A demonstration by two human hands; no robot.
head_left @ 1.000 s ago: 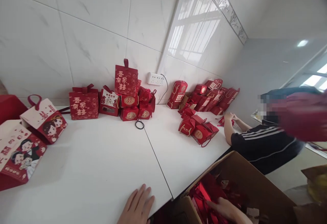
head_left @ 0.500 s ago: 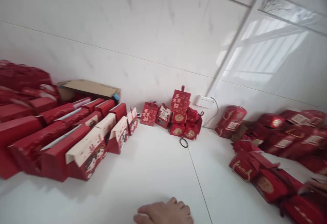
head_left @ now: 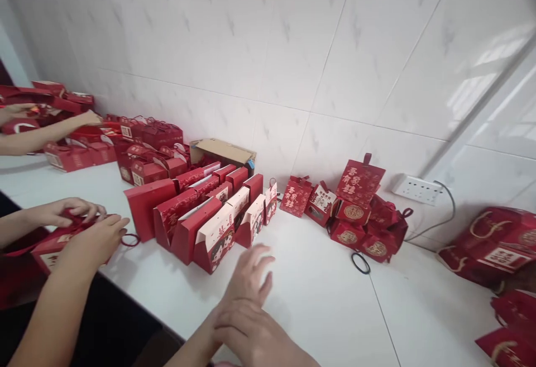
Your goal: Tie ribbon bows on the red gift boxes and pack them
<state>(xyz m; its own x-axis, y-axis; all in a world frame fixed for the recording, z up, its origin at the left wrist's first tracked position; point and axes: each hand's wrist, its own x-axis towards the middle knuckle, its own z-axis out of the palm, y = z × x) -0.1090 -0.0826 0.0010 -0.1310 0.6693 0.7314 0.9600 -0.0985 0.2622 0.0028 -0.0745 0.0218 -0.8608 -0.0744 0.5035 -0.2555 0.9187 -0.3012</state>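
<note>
My left hand [head_left: 250,275] reaches over the white table, its fingers loosely curved and apart with nothing in them. Across its wrist lies my right hand [head_left: 249,328], fingers wrapped over the forearm. Just beyond my left hand stands a cream and red gift box [head_left: 218,241] with cartoon figures, at the front of rows of red gift boxes [head_left: 170,210]. A smaller cream box [head_left: 253,219] is close behind it. Against the wall are a red box with white characters [head_left: 295,196] and a small pile of red boxes with gold emblems [head_left: 347,236].
At left, another person's hands [head_left: 94,241] work on a red handled box [head_left: 46,255]. Farther back, someone's arm [head_left: 54,132] reaches over more boxes. A cardboard carton [head_left: 221,149], a black ring [head_left: 360,263], a power strip [head_left: 419,188] and red bags [head_left: 494,244] are also around.
The view has swung left, bringing other people's hands into sight. One hand of mine showed at the bottom edge before; now both show, my right across my left wrist.
</note>
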